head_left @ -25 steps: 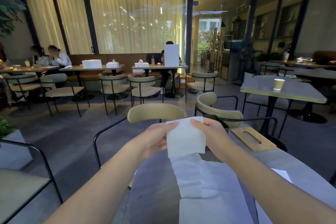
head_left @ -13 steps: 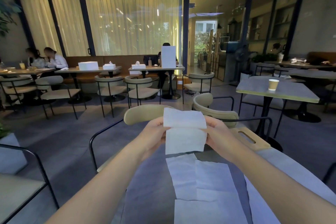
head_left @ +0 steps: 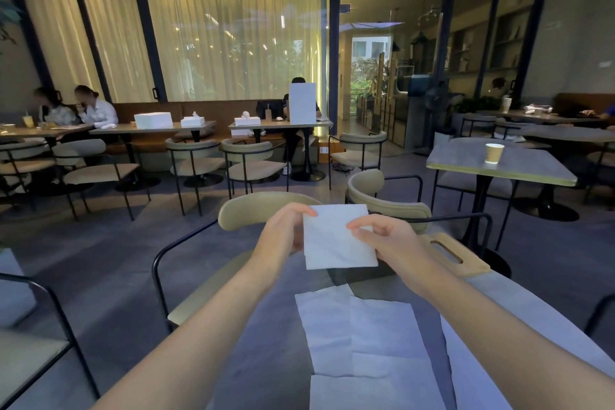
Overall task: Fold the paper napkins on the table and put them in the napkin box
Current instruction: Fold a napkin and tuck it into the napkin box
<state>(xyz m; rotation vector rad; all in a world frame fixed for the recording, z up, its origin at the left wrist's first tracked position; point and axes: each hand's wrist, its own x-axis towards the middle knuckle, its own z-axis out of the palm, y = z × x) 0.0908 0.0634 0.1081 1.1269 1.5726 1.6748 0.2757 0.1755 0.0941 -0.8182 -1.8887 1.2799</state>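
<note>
I hold a white paper napkin [head_left: 336, 243], folded to a small square, in the air above the far side of the grey table [head_left: 273, 349]. My left hand [head_left: 283, 233] pinches its top left corner. My right hand [head_left: 386, 240] grips its right edge, thumb across the front. Unfolded white napkins [head_left: 362, 333] lie flat on the table below, with another napkin [head_left: 466, 373] at the right. The wooden napkin box [head_left: 456, 256], with a slot in its lid, stands on the table just right of my right hand.
A beige chair [head_left: 259, 210] with a black frame stands across the table, a second chair [head_left: 382, 200] behind it. A neighbouring table [head_left: 519, 166] carries a paper cup [head_left: 494, 153]. People sit at tables along the far window.
The top flap of the napkin has been folded down, so the napkin is now a compact square. My hands have shifted slightly on its edges.
</note>
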